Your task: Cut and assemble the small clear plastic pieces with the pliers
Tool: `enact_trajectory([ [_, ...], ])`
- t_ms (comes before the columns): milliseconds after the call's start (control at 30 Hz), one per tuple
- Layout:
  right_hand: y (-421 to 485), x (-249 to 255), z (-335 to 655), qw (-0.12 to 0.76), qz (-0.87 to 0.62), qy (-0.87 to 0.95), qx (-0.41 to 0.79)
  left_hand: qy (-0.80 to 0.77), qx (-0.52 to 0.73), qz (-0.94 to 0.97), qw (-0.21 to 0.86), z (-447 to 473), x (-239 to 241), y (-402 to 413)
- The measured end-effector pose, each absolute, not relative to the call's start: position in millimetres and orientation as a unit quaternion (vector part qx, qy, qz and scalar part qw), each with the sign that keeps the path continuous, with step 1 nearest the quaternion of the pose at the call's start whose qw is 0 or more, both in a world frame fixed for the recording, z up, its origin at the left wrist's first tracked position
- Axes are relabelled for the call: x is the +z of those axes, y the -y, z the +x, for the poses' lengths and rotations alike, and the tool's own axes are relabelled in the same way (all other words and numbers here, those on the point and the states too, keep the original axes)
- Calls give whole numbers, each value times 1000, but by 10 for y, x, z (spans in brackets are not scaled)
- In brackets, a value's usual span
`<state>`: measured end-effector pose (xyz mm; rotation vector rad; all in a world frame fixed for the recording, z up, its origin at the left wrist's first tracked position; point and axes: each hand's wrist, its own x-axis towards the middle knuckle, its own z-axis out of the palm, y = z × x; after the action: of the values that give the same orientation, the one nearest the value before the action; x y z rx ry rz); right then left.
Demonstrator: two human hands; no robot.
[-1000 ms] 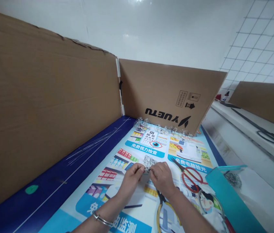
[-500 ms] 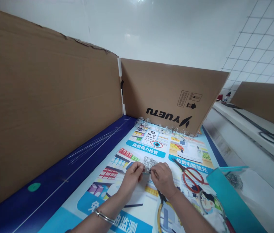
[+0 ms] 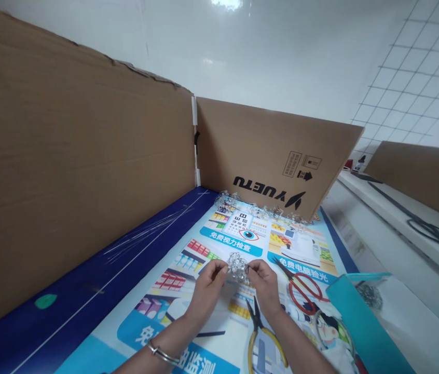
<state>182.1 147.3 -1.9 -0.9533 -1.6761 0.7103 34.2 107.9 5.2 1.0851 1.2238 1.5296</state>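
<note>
A small tangle of silvery wire (image 3: 237, 266) is held up between my two hands over the printed sheet (image 3: 219, 311). My left hand (image 3: 208, 283) pinches its left side between thumb and fingers. On the opposite side my right hand (image 3: 264, 283) pinches its edge, close to a small dark bit I cannot make out. Pliers with yellow handles (image 3: 258, 332) lie half open just below the right hand. Red-handled scissors (image 3: 301, 288) rest to the right of that hand.
Tall cardboard panels (image 3: 87, 156) stand at the left and the back (image 3: 274, 150). Several wire tangles (image 3: 258, 208) line the foot of the back panel. Straight wire pieces (image 3: 145, 234) lie on the blue strip. At right are a teal-edged bag (image 3: 363, 322) with coiled wire (image 3: 371, 296) and a roll of tape (image 3: 332, 330).
The right hand has shifted slightly right, uncovering more of the pliers. The wire tangle has turned and looks rounder. The view has tilted a little.
</note>
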Motion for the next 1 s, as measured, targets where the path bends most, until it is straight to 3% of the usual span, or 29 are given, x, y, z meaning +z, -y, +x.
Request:
enact_trajectory([
  [167,-1488,-53,1829,516,-392,702,295,-487,610,443,440,334,51,-1073],
  [533,-1413,-85,1779,488,-355,779,169,-441,586,457,504,335,47,-1096],
  [1000,-1418,-76,1797,465,-351,804,120,-445,561,487,500,239,14,-1152],
])
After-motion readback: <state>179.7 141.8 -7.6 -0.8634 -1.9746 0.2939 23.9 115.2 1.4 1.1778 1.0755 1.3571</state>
